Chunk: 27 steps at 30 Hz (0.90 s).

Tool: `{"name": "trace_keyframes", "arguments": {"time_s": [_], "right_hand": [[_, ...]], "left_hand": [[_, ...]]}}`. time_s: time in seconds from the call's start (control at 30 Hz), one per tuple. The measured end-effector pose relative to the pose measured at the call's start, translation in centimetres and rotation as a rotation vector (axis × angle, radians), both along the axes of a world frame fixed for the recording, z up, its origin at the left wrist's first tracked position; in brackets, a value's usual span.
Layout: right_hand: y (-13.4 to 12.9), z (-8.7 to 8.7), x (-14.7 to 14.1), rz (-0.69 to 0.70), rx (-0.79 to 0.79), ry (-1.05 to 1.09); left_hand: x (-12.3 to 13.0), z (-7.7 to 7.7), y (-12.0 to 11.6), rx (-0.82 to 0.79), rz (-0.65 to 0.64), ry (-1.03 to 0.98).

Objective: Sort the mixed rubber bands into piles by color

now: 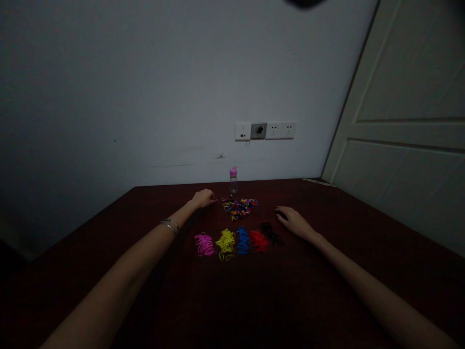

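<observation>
Near the back of the dark red table, my left hand (204,198) has its fingers bent together beside a small pinkish band (215,200); whether it grips the band is too small to tell. A mixed heap of coloured bands (238,207) lies to its right. My right hand (291,220) rests on the table with fingers apart, right of that heap and holding nothing. In a row nearer the camera lie piles of pink bands (205,244), yellow bands (225,241), blue bands (243,241), red bands (259,241) and black bands (271,233).
A clear bottle with a pink cap (233,181) stands behind the mixed heap, close to the wall. Sockets (281,130) are set in the wall above the table (232,300). A pale panelled door (407,126) is at the right.
</observation>
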State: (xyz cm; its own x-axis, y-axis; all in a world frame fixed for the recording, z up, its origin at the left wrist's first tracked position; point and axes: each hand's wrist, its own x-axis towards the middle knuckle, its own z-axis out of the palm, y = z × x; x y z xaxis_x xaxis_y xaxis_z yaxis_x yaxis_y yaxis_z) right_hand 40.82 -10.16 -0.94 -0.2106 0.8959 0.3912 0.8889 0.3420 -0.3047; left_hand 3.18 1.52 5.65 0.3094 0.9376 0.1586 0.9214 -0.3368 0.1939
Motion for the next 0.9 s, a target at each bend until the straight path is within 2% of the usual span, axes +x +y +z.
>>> {"name": "trace_keyframes", "arguments": {"time_s": [0.13,0.33,0.6,0.67,0.8,0.9], "right_hand": [[0.1,-0.1,0.1,0.016,0.007,0.018],[0.0,0.1,-0.1,0.003,0.004,-0.006],[0.0,0.2,0.0,0.012,0.005,0.003],[0.1,0.1,0.1,0.02,0.002,0.012],[0.0,0.2,0.0,0.025,-0.009,0.022],[-0.1,0.3,0.0,0.027,-0.008,0.028]], "left_hand": [[0.3,1.6,-0.3,-0.106,-0.024,-0.1],[1.7,3.7,-0.7,-0.278,-0.165,-0.149],[3.6,4.8,-0.7,-0.403,-0.304,-0.114],[4.0,4.9,-0.8,-0.4,-0.331,-0.049],[4.7,4.7,-1.0,-0.293,-0.351,0.111],[5.2,4.7,-1.0,-0.261,-0.375,0.134]]}}
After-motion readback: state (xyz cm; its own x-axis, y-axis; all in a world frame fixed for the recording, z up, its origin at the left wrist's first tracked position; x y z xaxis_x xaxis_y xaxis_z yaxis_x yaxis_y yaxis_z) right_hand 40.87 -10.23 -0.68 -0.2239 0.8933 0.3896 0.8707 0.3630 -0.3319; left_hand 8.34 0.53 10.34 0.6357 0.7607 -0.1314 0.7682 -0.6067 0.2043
